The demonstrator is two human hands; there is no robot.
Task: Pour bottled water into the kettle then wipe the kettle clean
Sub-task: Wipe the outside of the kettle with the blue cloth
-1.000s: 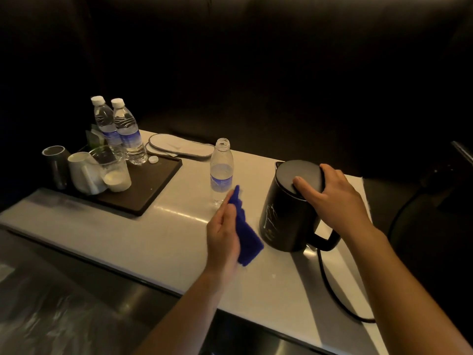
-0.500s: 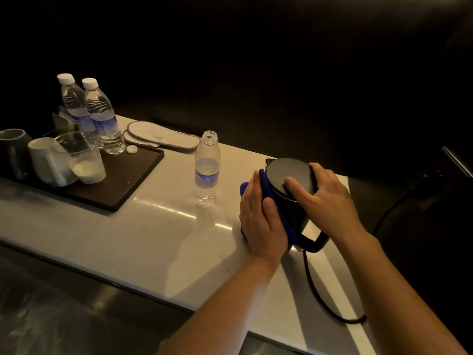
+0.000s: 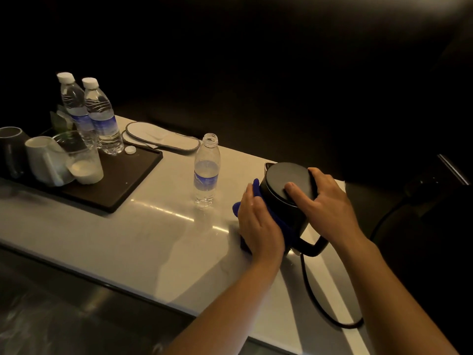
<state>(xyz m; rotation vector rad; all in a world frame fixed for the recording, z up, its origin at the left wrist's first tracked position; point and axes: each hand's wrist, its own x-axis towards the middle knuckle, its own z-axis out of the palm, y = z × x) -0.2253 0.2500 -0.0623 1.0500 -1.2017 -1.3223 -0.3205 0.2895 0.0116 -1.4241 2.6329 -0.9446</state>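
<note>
A dim room, a pale counter (image 3: pixel 158 242) running along a dark wall. The black kettle (image 3: pixel 286 201) stands near the counter's right end, its cord (image 3: pixel 309 290) trailing to the front edge. The right hand (image 3: pixel 325 203) clamps its lid; the left hand (image 3: pixel 258 221) presses a blue cloth (image 3: pixel 281 226) flat against its side. The uncapped bottle (image 3: pixel 206 172) stands just left: a wide wipe could topple and spill it.

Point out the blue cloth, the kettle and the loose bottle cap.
blue cloth (image 3: pixel 277 221): head view, strip showing between the left hand and the kettle's side.
kettle (image 3: pixel 281 176): head view, flat black lid.
loose bottle cap (image 3: pixel 130 149): head view, its top, on the dark tray.
</note>
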